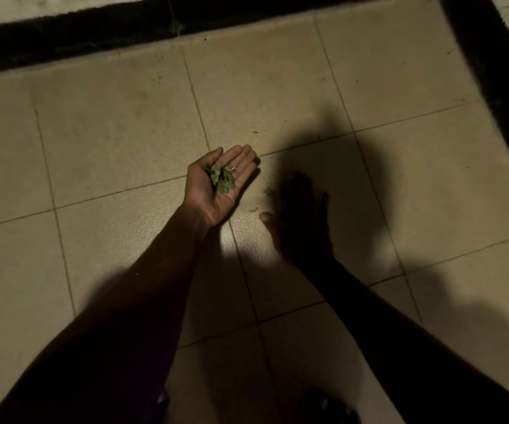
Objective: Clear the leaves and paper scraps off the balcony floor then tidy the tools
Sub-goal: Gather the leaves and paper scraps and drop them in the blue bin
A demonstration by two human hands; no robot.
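- One small heap of leaves [222, 179] sits in the left grip [213, 198], which is palm up with fingers nearly straight and only faintly cupped. Nothing curls over the load.
- Risk number one is that flat palm. A tilt of the wrist or a puff of air, and the dry bits slide off the fingertip side, straight back onto the floor [109, 133].
- The right grip [300, 221] is palm down, fingers spread, low over the tiles in deep shadow. Whether it touches the floor, I cannot tell.
- Risk two is the light. That side works inside its own shadow, so the tiny scrap [254, 209] just beside its thumb and the fleck [255, 132] farther out could easily be missed.
- Risk three, as a guess: brushing with a flat palm may push fine crumbs into the grout lines [196, 99] rather than gather them.
- Surface: beige tiles, matte and slightly grainy, with faint dusty marks here and there and grout running at a slant.
- Room: a black border [63, 44] runs along the far edge and down the right side, with a pale strip [33, 7] beyond it. No bin or tool shows, so where this handful should go is unclear.
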